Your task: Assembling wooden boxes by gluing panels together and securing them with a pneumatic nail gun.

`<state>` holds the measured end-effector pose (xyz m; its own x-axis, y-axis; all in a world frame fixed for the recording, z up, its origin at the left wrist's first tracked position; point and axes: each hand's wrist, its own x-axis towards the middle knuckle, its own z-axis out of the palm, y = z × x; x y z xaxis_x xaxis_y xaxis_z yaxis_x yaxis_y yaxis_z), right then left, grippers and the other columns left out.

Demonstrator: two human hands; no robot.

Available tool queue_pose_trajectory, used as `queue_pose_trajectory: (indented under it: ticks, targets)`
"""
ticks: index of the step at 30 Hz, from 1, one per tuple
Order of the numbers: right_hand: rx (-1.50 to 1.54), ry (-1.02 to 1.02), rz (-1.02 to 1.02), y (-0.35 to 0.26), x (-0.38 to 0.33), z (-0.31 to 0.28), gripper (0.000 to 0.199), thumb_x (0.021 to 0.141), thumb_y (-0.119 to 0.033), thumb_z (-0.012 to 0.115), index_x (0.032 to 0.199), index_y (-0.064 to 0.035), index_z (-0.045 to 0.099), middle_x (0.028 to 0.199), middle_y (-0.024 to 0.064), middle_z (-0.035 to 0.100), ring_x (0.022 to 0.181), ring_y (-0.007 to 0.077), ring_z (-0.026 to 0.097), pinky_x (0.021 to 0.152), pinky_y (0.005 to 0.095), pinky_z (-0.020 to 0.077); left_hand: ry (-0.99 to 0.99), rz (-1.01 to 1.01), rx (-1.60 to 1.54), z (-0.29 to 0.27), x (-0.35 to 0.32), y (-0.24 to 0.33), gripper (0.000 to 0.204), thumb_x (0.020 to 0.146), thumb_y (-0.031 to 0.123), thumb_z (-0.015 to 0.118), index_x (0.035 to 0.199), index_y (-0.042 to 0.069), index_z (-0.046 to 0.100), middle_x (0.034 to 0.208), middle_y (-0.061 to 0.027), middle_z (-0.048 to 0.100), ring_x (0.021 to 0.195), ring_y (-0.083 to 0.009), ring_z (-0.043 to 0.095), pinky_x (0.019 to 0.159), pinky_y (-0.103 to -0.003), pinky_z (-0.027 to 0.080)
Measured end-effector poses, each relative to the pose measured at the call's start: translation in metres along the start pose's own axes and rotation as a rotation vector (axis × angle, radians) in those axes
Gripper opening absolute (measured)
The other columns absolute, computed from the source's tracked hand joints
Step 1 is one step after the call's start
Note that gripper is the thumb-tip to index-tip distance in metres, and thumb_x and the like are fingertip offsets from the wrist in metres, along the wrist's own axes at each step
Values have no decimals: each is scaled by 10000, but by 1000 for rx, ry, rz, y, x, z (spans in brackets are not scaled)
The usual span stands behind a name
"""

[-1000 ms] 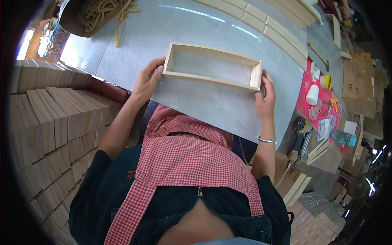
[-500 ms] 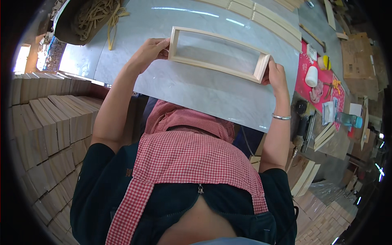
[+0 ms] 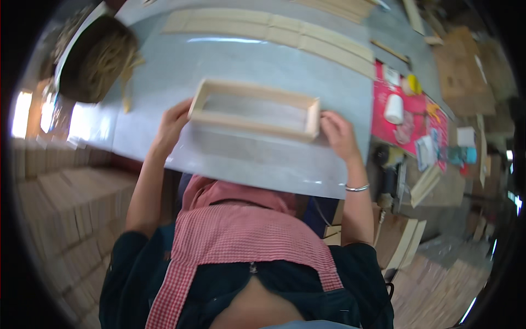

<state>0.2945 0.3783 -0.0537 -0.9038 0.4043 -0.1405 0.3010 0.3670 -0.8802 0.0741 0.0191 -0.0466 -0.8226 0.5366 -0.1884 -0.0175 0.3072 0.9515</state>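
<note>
A long rectangular frame of pale bare wood (image 3: 249, 126) is held over the grey tabletop (image 3: 235, 156), with the table showing through its middle. My left hand (image 3: 174, 123) grips its left end, fingers pressed against the short side. At the opposite short side, my right hand (image 3: 341, 134) holds on with fingertips and thumb; a silver bangle circles that wrist. Motion blurs the frame a little. Whether its lower edge touches the table cannot be told.
Flat pale wood strips (image 3: 285, 34) lie along the table's far side. A dark bin with tan bands (image 3: 101, 66) stands far left. Right of the table, a red-covered surface (image 3: 383, 129) bears a white bottle (image 3: 393, 108). Stacked wood blocks (image 3: 60, 203) fill the left side.
The frame, in both hands, has come nearer to my body and lies more level across the view. My head has turned slightly, shifting the surroundings.
</note>
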Motion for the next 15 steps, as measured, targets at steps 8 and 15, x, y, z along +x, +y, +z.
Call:
queue_pose_trajectory:
  ticks: [8, 15]
  targets:
    - [-896, 973, 268, 65, 36, -141, 507, 863, -336, 725, 1226, 0, 609, 1220, 211, 635, 1119, 328, 620, 941, 416, 514, 323, 148, -241, -10, -17, -34, 212, 931, 20, 648, 1122, -57, 702, 959, -95, 681, 908, -150, 633, 843, -263, 508]
    - [-765, 925, 537, 131, 44, -178, 675, 809, -505, 743, 1258, -20, 601, 1208, 215, 636, 1043, 380, 640, 908, 497, 524, 399, 207, -194, 7, -28, 10, 174, 935, -19, 633, 1086, -54, 711, 878, -51, 597, 708, -129, 564, 733, -244, 506]
